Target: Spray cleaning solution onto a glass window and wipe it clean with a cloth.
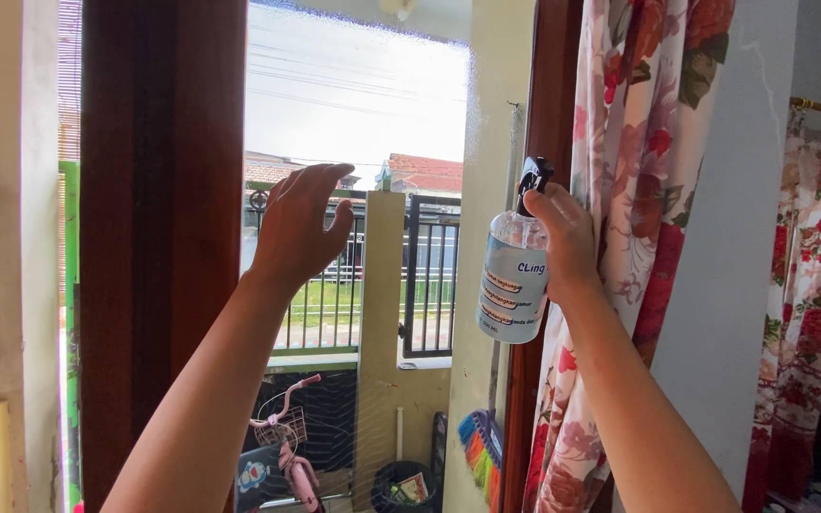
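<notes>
At window, spray bottle (513, 280) gripped in right hand (563, 237)

A: From where is this taken?

B: 1 camera, worn on the person's head, faces forward and slightly upward at a window pane (353, 114) instead of down. The pane serves as landmark.

A: How near is it?

B: Close. Both forearms rise from the bottom edge; the left hand (304, 223) lifts in front of the pane, the right hand (563, 233) just right of it.

A: What frames the pane?

B: A dark wooden frame (159, 237) stands left of the pane, a floral curtain (639, 142) right of it. Beyond the glass, lower down, a pink bicycle (287, 446) shows outdoors.

A: Any second view?

B: Only 1 view, so nothing is shared.
</notes>
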